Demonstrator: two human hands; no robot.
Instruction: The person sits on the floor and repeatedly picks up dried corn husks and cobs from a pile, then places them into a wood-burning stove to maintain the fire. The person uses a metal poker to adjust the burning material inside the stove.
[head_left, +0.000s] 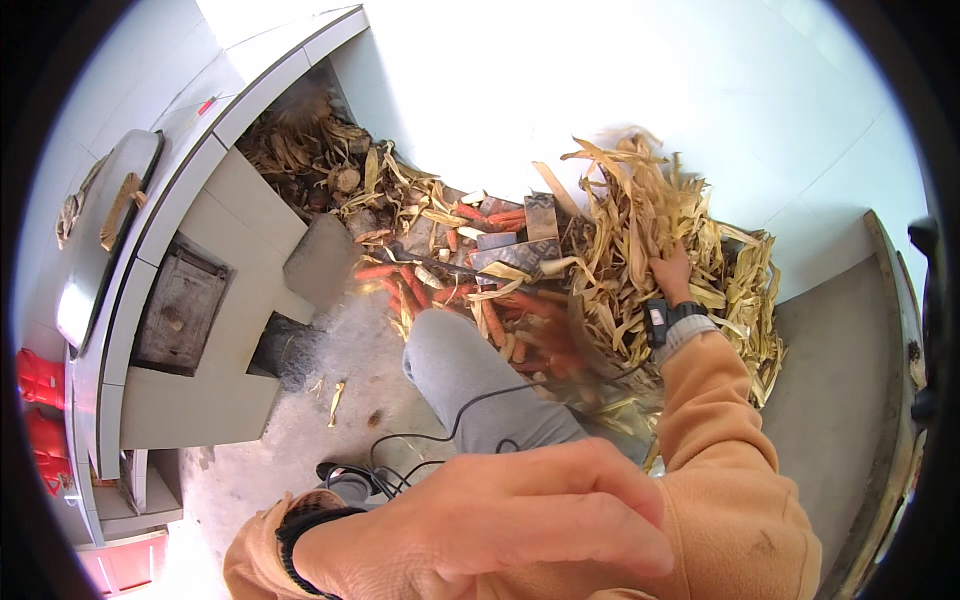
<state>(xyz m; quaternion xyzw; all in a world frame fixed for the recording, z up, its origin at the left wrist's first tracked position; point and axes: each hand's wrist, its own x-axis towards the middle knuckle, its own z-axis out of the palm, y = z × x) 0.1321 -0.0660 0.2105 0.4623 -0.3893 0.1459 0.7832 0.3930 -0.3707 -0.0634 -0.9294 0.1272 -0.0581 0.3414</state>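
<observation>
My right hand (673, 271) is gripping a tall bunch of dry corn husks (626, 199). Its wrist bears a strap with a small black device (658, 322). The bunch stands up against the white wall, its top slightly blurred, beside a larger heap of husks (739, 300). Close to the camera, my left hand (487, 517) hangs over my lap with the fingers bent toward my right sleeve. Its palm is hidden, so whatever it may hold does not show. Reddish corn cobs (491, 322) lie on the floor beyond my grey trouser knee (450, 352).
At left is a tiled stove (217, 240) with a metal door (182, 304), a dark floor-level opening (281, 349) and a lidded pan (112, 225). Wood blocks (517, 259) and a dark rod (450, 268) lie among the cobs. A black cable (480, 397) crosses my leg. A grey panel (832, 360) stands right.
</observation>
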